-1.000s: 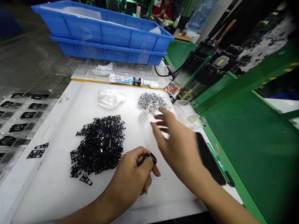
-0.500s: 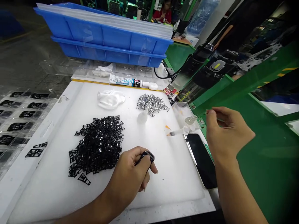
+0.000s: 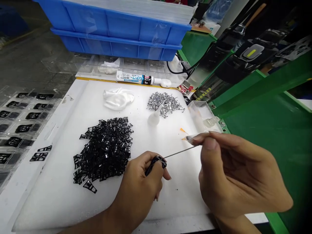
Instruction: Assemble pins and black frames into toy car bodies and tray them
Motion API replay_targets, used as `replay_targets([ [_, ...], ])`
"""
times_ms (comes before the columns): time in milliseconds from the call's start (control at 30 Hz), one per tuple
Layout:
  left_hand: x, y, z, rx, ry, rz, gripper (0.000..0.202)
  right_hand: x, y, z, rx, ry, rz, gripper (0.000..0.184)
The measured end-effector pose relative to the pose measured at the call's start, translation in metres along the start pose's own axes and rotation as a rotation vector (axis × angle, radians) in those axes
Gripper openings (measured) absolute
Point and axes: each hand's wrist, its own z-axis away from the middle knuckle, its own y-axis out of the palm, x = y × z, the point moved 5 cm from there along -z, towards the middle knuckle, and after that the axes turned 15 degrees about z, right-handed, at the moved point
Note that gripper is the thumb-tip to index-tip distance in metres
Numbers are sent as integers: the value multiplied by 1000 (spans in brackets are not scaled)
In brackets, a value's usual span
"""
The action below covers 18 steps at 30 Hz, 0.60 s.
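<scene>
My left hand [image 3: 141,185] is closed around a small glossy black plastic part [image 3: 159,160], held between thumb and index finger above the white work mat [image 3: 60,130]. My right hand [image 3: 241,177] pinches a thin straight metal rod [image 3: 180,151] whose far end reaches the black part; whether it goes into it I cannot tell. Left of my left hand lies a heap of black plastic frames [image 3: 104,152]. Past my hands stand a translucent nozzle bottle [image 3: 154,119] and a pile of small metal pins [image 3: 164,103]. A syringe [image 3: 188,138] is partly hidden behind my right fingers.
Blue bins [image 3: 117,27] stand behind a glue tube [image 3: 134,78] at the back. A crumpled white cloth-like item [image 3: 118,98] lies on the mat. On the right are a clear box [image 3: 201,110] and green metal panels [image 3: 255,123]. Filled trays [image 3: 24,128] lie left.
My right hand has moved left and nearer, bringing the rod to the black part in my left hand. It now covers the phone. The camera view has tilted down slightly.
</scene>
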Motion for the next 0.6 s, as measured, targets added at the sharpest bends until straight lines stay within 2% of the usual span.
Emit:
replay_targets([
  [100, 4, -1, -2, -3, 19, -9, 30, -2, 8, 1, 62, 9, 11, 22],
  [233, 7, -2, -3, 3, 16, -9, 29, -6, 8, -2, 83, 42, 55, 17],
  [333, 6, -2, -2, 0, 19, -12, 29, -6, 3, -2, -32, -5, 16, 20],
  [433, 5, -2, -1, -9, 5, 12, 30, -9, -3, -1, -103, 28, 24, 18],
  [600, 4, -2, 0, -21, 1, 54, 29, -4, 3, -2, 58, 45, 68, 13],
])
